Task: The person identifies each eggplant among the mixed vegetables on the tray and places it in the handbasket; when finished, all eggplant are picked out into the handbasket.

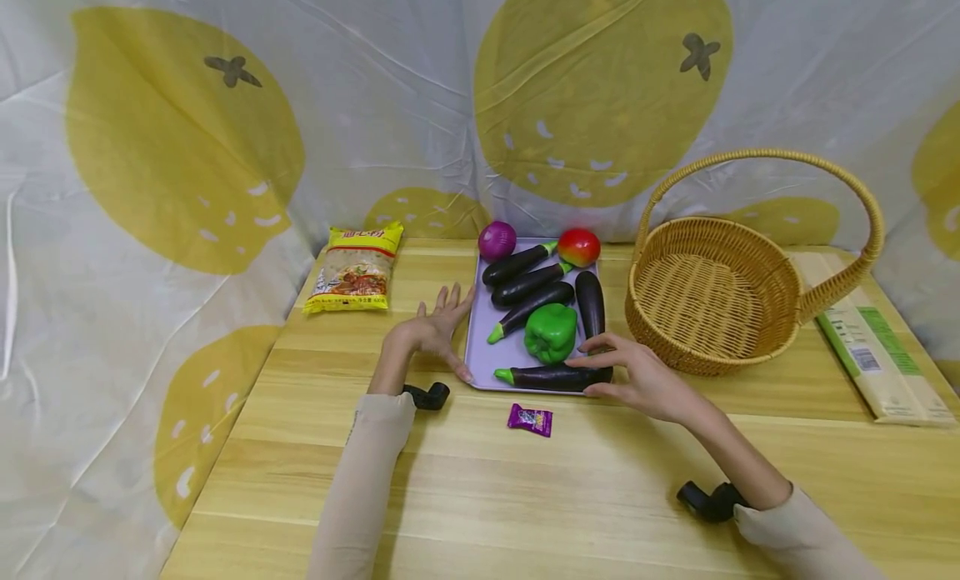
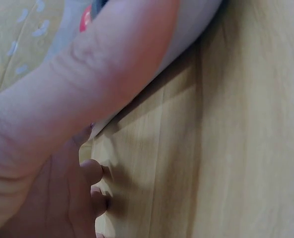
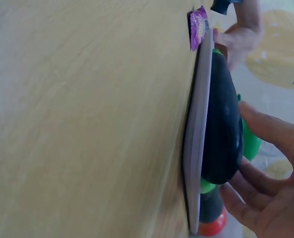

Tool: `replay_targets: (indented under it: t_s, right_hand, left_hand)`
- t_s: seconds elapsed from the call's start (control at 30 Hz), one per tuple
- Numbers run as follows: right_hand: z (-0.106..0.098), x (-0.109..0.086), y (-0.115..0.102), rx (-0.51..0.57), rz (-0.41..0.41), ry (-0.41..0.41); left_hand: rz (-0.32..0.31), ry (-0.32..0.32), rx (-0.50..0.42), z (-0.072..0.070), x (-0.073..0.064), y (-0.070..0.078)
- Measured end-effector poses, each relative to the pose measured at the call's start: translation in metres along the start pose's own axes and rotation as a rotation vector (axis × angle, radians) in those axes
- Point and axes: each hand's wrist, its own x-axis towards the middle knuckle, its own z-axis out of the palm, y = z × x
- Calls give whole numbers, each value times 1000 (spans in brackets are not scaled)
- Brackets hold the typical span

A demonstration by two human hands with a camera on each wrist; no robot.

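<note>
Fingers spread, my left hand [image 1: 437,330] touches the left edge of a pale lilac tray [image 1: 480,347]; its thumb lies along the front left corner. My right hand [image 1: 648,378] is at the tray's front right corner, with loosely bent fingers around the blunt end of a dark eggplant [image 3: 223,119]; no firm grip shows. Beside that eggplant sits a green bell pepper [image 1: 551,333]. Several more eggplants [image 1: 532,284] lie behind it, with a purple onion [image 1: 497,241] and a red-yellow fruit [image 1: 579,247] at the back corners.
A small purple wrapped candy [image 1: 530,420] lies in front of the tray. To the right stands a wicker basket [image 1: 712,297] with a tall handle, beside a flat green-and-beige package [image 1: 873,355]. A yellow food bag [image 1: 356,268] lies at the back left.
</note>
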Motion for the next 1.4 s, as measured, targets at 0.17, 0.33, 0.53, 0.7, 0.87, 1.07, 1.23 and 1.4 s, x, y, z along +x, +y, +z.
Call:
replay_targets:
  t_s: [0.17,0.33,0.53,0.7,0.87,1.07,1.23,1.4]
  right_hand:
    - [2,3,1,-5,-4,-4]
    - [4,5,2,-6,-3,-4]
    - [5,7,4,-16,5,-16]
    - [6,9,5,-14,-12,-27]
    - [4,9,4,-23,-36,-25]
    - [-6,6,-3,-18,-62,-33]
    - [-21,4,-12,16,-76,-73]
    - [-51,5,-16,-13,-114,-40]
  left_hand:
    - [-1,-3,-1,0,0,0]
    - [4,0,-8,0,0,0]
    - [12,-2,-9,0,2,-1]
    - [7,7,-10,0,0,0]
    - [5,7,-3,0,0,1]
    - [4,7,-4,0,0,1]
    - [4,15,-4,1,0,-1]
    - [5,17,-7,2,0,-1]
